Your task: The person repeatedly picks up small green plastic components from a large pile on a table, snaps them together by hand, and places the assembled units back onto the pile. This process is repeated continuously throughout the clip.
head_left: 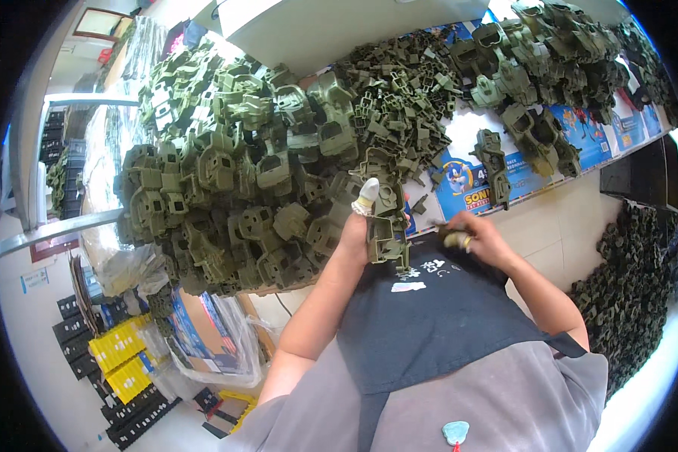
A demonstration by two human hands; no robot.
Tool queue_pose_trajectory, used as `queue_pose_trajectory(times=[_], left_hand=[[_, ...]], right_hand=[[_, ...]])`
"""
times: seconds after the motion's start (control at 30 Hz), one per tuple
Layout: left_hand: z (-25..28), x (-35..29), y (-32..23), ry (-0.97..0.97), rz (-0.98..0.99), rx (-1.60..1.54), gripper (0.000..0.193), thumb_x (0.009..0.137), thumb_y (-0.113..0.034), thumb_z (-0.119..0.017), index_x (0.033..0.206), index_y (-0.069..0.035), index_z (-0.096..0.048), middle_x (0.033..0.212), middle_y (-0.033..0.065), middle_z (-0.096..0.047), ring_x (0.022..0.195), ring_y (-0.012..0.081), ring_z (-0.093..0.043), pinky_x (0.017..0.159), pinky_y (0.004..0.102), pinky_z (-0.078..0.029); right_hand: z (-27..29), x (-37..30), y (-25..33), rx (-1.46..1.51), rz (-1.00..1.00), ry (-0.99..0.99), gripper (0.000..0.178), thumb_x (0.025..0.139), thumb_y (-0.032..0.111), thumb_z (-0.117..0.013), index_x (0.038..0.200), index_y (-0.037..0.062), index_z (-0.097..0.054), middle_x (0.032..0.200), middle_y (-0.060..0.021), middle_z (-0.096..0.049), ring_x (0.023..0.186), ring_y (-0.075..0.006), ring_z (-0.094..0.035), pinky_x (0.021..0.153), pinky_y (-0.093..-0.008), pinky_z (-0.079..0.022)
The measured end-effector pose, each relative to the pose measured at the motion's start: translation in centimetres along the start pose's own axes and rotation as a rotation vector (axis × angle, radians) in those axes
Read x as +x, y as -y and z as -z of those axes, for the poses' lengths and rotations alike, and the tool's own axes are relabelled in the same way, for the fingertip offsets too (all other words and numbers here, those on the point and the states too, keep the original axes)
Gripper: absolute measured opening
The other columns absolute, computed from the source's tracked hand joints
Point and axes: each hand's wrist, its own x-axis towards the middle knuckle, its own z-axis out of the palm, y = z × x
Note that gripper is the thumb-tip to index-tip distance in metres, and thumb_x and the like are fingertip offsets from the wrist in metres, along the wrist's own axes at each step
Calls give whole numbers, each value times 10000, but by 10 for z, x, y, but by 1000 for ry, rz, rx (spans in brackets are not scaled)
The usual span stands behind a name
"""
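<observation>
Near the table's front edge, my left hand [356, 230] grips an olive-green moulded plastic part [388, 239], long and full of openings. White wrapping covers the thumb, which presses on the part's side. Just right of it, my right hand [478, 239] is closed, its fingers curled and partly blurred; something small and dark seems to be in them, too unclear to name. A yellow band shows on one finger. Between the hands and my dark apron [429, 324] there is little distance. One more long green part [493, 167] lies alone on the table beyond my right hand.
High heaps of green plastic parts [226, 169] crowd the table's left, with smaller pieces [403, 90] behind and larger ones [542, 60] at the far right. Printed blue sheeting [531, 181] covers the tabletop. More dark parts [625, 279] are piled low at right; yellow bins [120, 358] stand at left.
</observation>
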Motion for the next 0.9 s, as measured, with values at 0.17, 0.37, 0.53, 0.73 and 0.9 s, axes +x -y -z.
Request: queue_pose_trajectory(times=[0.17, 0.37, 0.53, 0.73, 0.9], left_hand=[[-8, 3, 9, -76, 118, -17, 461, 917, -387, -424, 1213, -37, -474, 1126, 141, -577, 883, 221, -621, 759, 366, -542], [-28, 5, 19, -185, 168, 127, 364, 924, -354, -457, 1175, -92, -486, 1051, 119, -598, 920, 212, -614, 770, 373, -541], [-26, 6, 22, -253, 279, 109, 317, 911, -325, -502, 1152, -120, -501, 1024, 88, -602, 872, 194, -618, 731, 360, -543], [-17, 8, 31, -225, 247, 110, 427, 900, -332, -524, 1248, -132, -378, 1051, 68, -569, 874, 184, -614, 683, 335, -539], [-21, 1, 38, -354, 239, 212, 257, 947, -253, -431, 1150, -107, -491, 1010, 62, -600, 883, 183, -616, 725, 353, -538]], right_hand=[[0, -24, 83, -299, 353, -2, 260, 710, 16, -667, 956, 99, -661, 823, -90, -616, 773, -245, -608, 695, -329, -487], [2, -6, 88, -710, 394, 314, 313, 706, 67, -573, 1014, 103, -610, 748, -101, -527, 748, -296, -576, 647, -413, -465], [-1, 2, 96, -757, 389, 417, 296, 691, 33, -550, 975, 88, -612, 730, -124, -537, 727, -309, -587, 643, -422, -468], [-6, 7, 81, -655, 383, 433, 354, 638, -13, -540, 973, 75, -617, 718, -135, -548, 718, -323, -588, 657, -432, -475], [-11, 0, 62, -544, 366, 418, 379, 622, -28, -537, 979, 69, -621, 762, -135, -582, 732, -330, -600, 654, -425, -486]])
